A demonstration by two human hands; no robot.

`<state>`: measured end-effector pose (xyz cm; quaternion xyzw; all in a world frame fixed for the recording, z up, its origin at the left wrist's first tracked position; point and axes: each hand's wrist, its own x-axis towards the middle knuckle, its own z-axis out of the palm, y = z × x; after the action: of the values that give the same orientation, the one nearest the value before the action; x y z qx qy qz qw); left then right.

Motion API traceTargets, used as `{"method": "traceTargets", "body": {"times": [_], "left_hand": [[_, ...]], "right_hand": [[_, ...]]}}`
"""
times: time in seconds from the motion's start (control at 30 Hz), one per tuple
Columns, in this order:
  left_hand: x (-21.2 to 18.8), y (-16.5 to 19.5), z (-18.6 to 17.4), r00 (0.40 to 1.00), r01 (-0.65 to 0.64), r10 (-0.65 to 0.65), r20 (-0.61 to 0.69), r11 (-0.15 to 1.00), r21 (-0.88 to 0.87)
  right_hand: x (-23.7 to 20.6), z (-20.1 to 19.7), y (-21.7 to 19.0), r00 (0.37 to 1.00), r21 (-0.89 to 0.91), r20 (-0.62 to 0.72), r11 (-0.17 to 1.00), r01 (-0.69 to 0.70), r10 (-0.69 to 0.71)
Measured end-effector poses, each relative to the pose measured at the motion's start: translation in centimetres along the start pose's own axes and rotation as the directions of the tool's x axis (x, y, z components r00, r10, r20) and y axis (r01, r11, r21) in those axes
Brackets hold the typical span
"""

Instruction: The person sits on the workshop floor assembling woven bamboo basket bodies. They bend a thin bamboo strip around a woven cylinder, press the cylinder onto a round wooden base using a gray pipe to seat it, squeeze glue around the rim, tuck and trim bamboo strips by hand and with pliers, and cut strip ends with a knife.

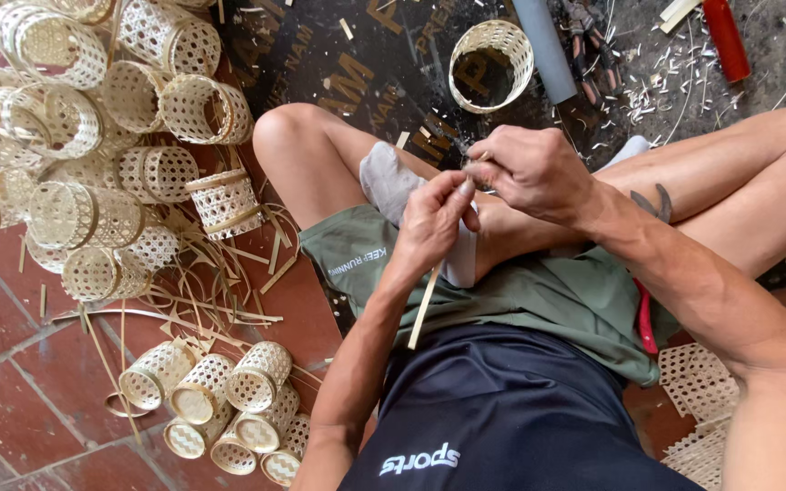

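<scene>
Dark shorts and a green shirt hem fill the bottom of the view, and just above them both hands meet over the crossed legs. Left hand [431, 221] has its grip pinched on a thin bamboo strip [424, 309] that hangs down toward the lap, and the right hand [529, 168] is clenched on the upper end of it, fingertips almost touching the left thumb. I can't make out what the strip's top end is being worked into, it's hidden between the fingers. What could go wrong, I'd guess: that sliver looks stiff and sharp-edged, so a hard bend right at the pinch could snap it or drive a splinter into a fingertip, and with bare hands a slip along the edge would cut. The loose lower end is free to whip against the leg too. Off to the side a pile of small woven baskets [93, 136] sits on the red tile floor [11, 400], another batch [229, 409] nearer, one open basket [491, 64] up top, scraps everywhere underfoot.
</scene>
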<state>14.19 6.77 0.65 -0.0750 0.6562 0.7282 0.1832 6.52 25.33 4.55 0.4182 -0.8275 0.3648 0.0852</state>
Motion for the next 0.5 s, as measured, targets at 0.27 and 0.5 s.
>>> {"method": "traceTargets", "body": {"times": [0.27, 0.5], "left_hand": [[-0.9, 0.9, 0.6, 0.977, 0.197, -0.192, -0.094, 0.98, 0.042], [-0.7, 2.6, -1.5, 0.976, 0.213, -0.178, 0.126, 0.902, -0.375]], "right_hand": [[-0.6, 0.9, 0.0, 0.993, 0.057, -0.021, 0.992, -0.115, 0.116], [-1.0, 1.1, 0.0, 0.977, 0.492, -0.053, 0.857, -0.153, 0.204]]}}
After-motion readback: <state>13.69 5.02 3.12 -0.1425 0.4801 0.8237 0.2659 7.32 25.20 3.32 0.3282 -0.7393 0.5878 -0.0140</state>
